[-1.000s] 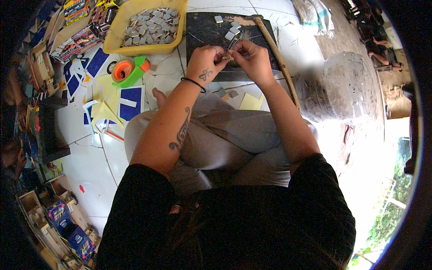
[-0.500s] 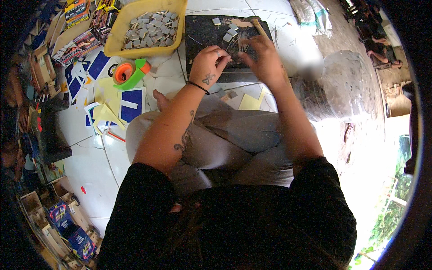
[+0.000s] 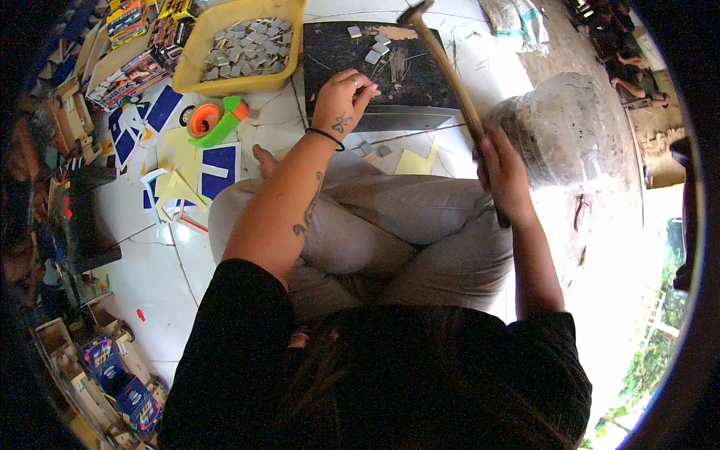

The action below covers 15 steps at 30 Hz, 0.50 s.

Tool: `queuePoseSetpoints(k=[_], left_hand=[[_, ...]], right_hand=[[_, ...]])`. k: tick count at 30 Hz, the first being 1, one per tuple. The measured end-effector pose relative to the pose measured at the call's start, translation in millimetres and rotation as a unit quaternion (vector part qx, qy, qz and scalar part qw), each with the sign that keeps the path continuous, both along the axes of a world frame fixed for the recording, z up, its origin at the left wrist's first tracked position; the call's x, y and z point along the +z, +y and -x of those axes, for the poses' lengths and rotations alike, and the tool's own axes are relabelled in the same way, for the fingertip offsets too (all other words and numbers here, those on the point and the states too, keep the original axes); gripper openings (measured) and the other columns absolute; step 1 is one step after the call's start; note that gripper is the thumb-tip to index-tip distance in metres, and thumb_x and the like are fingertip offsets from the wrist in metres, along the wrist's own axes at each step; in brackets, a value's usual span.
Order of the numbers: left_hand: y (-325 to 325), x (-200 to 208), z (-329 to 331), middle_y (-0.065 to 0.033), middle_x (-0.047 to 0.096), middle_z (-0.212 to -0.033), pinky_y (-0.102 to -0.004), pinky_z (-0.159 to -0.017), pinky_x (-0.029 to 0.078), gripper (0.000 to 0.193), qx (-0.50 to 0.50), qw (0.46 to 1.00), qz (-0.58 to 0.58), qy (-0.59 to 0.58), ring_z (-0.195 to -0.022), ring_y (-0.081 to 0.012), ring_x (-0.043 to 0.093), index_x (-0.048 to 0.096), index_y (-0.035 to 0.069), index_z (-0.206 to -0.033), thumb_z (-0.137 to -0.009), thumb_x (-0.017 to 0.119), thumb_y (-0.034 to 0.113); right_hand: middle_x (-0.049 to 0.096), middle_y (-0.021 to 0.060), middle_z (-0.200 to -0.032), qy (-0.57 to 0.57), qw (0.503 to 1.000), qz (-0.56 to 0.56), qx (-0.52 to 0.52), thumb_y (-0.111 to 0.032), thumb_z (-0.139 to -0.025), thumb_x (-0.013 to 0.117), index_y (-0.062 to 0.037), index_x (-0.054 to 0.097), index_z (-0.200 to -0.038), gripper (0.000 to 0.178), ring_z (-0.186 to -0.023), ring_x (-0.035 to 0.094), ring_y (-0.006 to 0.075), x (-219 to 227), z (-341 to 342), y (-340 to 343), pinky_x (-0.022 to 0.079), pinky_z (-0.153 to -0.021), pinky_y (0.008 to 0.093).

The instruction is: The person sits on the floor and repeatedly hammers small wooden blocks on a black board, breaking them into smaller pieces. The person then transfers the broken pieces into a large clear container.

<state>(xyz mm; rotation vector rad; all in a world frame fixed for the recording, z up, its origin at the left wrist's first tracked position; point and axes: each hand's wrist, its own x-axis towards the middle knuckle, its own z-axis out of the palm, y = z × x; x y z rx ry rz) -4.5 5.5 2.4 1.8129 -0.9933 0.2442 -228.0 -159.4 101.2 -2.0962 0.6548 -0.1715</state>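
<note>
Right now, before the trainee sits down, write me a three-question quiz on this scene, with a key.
1. Which of the person's hands grips the hammer?
2. True or false: in the picture, the black block lies to the right of the yellow tub.
3. What colour are the tops of the small square pieces in the yellow tub?
A) red
B) grey
C) green

Key:
1. The right hand.
2. True.
3. B.

glossy white floor tiles [image 3: 150, 277] meet at dark joints; bright daylight [image 3: 600, 292] at right, beside green foliage [image 3: 645, 367].
</note>
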Motion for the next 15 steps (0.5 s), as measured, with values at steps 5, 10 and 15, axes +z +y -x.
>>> queuePoseSetpoints(k=[5, 10, 15], left_hand=[[-1.6, -2.5, 0.8, -0.0094, 0.055, -0.071, -0.0344, -0.057, 0.045, 0.012, 0.001, 1.0, -0.003, 0.016, -0.061, -0.0254, 0.056, 0.06, 0.002, -0.075, -0.081, 0.063, 0.012], [-1.0, -2.7, 2.3, -0.0092, 0.055, -0.071, -0.0333, -0.055, 0.046, 0.013, 0.003, 1.0, 0.008, 0.013, -0.061, -0.024, 0.056, 0.06, 0.002, -0.075, -0.082, 0.063, 0.012], [-0.9, -4.3, 2.7, -0.0092, 0.056, -0.072, -0.0318, -0.055, 0.047, 0.013, 0.011, 1.0, -0.006, 0.009, -0.061, -0.0226, 0.056, 0.061, 0.002, -0.076, -0.083, 0.063, 0.012]], right_hand=[[0.054, 0.0049, -0.075, 0.022, 0.996, 0.077, 0.04, -0.014, -0.097, 0.041, -0.0031, 0.044, -0.132, 0.037, -0.061, 0.05, 0.0085, 11.6, 48.2, 46.0, 0.042, -0.055, 0.023], [0.061, 0.0193, -0.095, 0.022, 0.989, 0.131, 0.06, -0.008, -0.093, 0.047, -0.0074, 0.045, -0.131, 0.039, -0.078, 0.062, 0.0243, 9.8, 51.3, 55.8, 0.048, -0.07, 0.0325], [0.06, 0.0242, -0.106, 0.006, 0.994, 0.098, 0.053, -0.008, -0.092, 0.048, -0.0066, 0.045, -0.131, 0.039, -0.095, 0.062, 0.0325, 11.1, 56.6, 56.2, 0.048, -0.079, 0.0366]])
